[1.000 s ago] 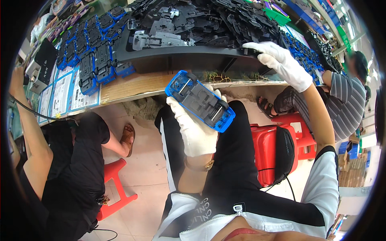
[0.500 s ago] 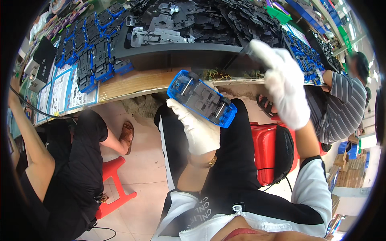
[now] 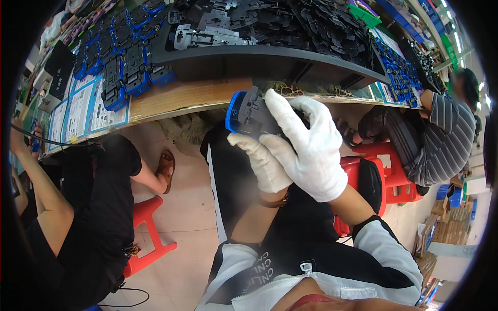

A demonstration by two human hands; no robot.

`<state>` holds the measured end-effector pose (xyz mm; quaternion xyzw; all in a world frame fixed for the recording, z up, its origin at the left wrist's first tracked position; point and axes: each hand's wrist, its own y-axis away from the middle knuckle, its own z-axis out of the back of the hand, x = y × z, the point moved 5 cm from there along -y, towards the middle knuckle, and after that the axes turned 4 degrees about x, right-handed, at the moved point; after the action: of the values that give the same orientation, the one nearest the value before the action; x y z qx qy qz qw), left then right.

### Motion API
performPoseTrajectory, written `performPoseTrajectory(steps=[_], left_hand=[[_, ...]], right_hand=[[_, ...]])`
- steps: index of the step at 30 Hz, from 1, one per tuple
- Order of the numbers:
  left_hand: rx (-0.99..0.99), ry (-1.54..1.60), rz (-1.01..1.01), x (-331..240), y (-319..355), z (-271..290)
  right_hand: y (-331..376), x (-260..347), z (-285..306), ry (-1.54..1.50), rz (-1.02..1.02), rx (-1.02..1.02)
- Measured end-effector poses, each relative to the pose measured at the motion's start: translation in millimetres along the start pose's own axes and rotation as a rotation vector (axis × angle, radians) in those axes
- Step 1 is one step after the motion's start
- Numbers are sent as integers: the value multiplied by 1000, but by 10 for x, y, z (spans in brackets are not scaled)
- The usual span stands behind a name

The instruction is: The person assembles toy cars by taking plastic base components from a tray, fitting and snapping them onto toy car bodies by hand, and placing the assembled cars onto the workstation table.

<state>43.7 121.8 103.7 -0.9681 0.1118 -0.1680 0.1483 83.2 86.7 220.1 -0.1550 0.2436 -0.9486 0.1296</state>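
Before the tan wooden table (image 3: 192,97), the white-gloved left hand (image 3: 265,165) is grasping a blue-black plastic car (image 3: 235,112); the white-gloved right hand (image 3: 314,147) is partly covering it, grip unclear. Black plastic parts (image 3: 316,28) are filling a black tray (image 3: 249,63) above pale tiles (image 3: 191,205).

The place is a factory workshop, with people seated along a long table (image 3: 192,98). Just beyond the right hand (image 3: 311,147), a black tray (image 3: 244,54) is heaped with many similar dark plastic parts (image 3: 327,28). Well to the left of that hand, blue-and-black toy cars (image 3: 112,83) lie wheels-up in close rows; more blue pieces (image 3: 397,67) are massed to its right. White gloves (image 3: 324,173) cover it and the left hand (image 3: 267,163). A co-worker in stripes (image 3: 446,137) sits to the right hand's right, and a co-worker in black (image 3: 104,207) to the left hand's left, by a red stool (image 3: 148,236).
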Motion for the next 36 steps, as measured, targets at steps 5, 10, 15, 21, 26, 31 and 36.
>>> performPoseTrajectory(steps=[5, 10, 15, 21, 26, 31, 36], left_hand=[[-151, -76, -1, -6, 83, 307], [49, 97, 16, 30, -34, -137], [-225, -546, 46, -1, -44, -11], [-279, -700, -105, -146, -47, -245], [-319, -713, -188, -243, -46, -179], [-306, -740, -236, -216, -23, -228], [-306, -762, -203, -169, 17, -283]], right_hand=[[4, 24, -81, 7, 32, -39], [-13, 59, -54, 111, 27, -17], [-62, -58, -49, 109, 106, -75], [15, -345, -71, -552, -24, -72], [302, -668, -159, -1017, -490, -148], [404, -502, -386, -1245, -665, 102], [480, -608, -427, -1369, -720, 105]])
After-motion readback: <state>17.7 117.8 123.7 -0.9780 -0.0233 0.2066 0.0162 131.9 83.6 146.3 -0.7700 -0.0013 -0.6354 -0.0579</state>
